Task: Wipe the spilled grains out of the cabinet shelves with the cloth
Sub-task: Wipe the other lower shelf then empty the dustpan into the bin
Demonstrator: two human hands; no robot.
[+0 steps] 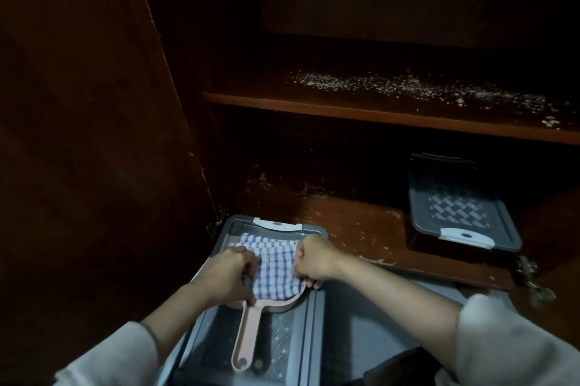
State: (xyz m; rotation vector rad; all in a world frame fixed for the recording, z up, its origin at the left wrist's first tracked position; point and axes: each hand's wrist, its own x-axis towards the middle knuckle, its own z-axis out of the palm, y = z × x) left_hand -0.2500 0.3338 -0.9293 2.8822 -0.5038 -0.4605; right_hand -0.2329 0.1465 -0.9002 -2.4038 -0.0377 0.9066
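While both hands pinch, cloth [275, 269] spans between grips.

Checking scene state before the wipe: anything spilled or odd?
Yes. Pale grains lie scattered along the upper shelf, thickest toward the right. Both hands, left hand and right hand, grip the checked cloth.

we see a grey plastic storage box [309, 323] low in the frame, its lid shut, with a white latch [277, 224] at its far edge. on that lid lies a pink dustpan [248, 332], its long handle pointing toward us. a second grey box [455, 206] sits further back to the right on the cabinet floor, with its own white latch [466, 237] at the near edge. a metal hinge [533, 279] shows at the right, just beside the cabinet floor's edge.
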